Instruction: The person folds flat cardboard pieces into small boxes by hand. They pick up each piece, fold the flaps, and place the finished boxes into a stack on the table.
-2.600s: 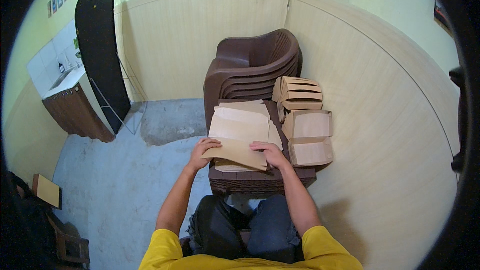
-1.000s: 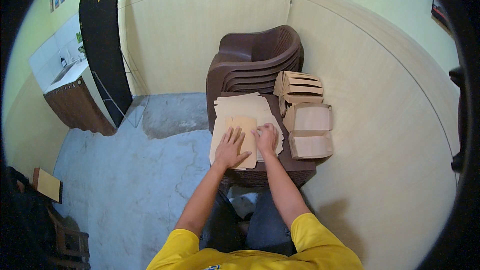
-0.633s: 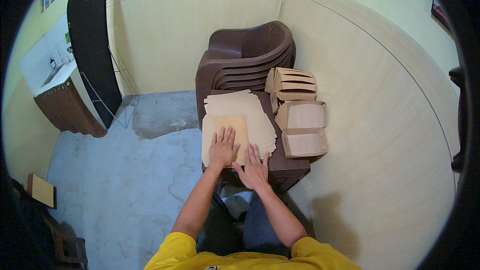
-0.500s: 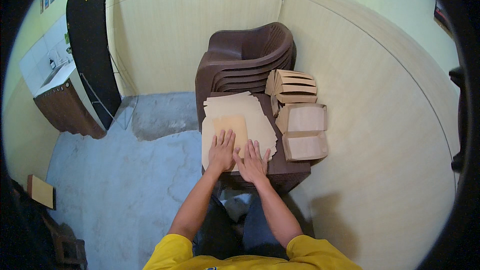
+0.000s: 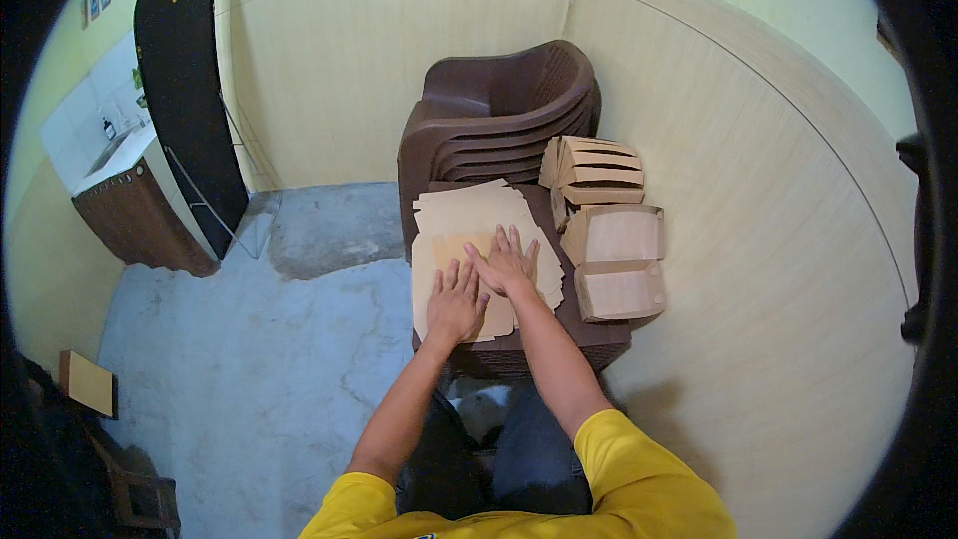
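Cream-walled corner, brown tabletop [image 5: 599, 334]: pressing flat cardboard blanks [image 5: 479, 240] down with left hand [image 5: 455, 301] and right hand [image 5: 507, 262], fingers spread, gripping nothing. Lying beside them, folded boxes [image 5: 611, 258] already finished; many blanks still waiting. Standing behind, stacked brown chairs [image 5: 499, 110].

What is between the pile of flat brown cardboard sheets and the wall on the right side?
In the head view, two folded cardboard boxes lie open beside the flat cardboard sheets, with a stack of folded boxes behind them, nearer the stacked brown chairs.
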Demonstrator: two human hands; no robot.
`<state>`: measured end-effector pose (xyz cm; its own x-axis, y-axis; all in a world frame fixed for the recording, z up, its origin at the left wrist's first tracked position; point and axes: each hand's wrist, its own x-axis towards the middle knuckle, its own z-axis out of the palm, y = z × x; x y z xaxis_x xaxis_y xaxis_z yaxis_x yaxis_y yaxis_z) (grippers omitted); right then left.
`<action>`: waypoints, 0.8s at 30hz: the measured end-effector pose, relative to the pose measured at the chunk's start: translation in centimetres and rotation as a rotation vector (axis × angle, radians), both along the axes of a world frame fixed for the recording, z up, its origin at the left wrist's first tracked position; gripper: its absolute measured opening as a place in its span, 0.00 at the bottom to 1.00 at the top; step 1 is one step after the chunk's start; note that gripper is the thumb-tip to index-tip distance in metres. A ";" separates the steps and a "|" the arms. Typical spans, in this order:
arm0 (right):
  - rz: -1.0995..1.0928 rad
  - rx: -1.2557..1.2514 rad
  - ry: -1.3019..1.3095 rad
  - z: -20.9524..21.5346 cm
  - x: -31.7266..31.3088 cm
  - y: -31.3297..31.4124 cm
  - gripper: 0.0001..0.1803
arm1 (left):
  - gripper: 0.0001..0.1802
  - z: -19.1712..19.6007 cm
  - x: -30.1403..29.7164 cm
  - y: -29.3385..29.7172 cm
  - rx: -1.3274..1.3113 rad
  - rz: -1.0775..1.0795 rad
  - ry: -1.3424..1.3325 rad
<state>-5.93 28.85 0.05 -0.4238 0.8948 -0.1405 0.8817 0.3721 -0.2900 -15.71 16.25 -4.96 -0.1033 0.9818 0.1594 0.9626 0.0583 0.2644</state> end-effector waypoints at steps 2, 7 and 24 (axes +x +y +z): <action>0.012 -0.025 0.015 -0.4 -0.6 1.5 0.57 | 0.40 0.0 0.0 0.0 -0.016 0.006 0.005; 0.081 -0.077 0.526 -3.2 2.8 2.8 0.48 | 0.40 0.1 0.4 0.0 -0.011 0.045 0.001; 0.340 0.115 0.595 -2.9 9.7 -10.3 0.51 | 0.33 1.3 -3.3 -0.9 0.249 0.266 -1.537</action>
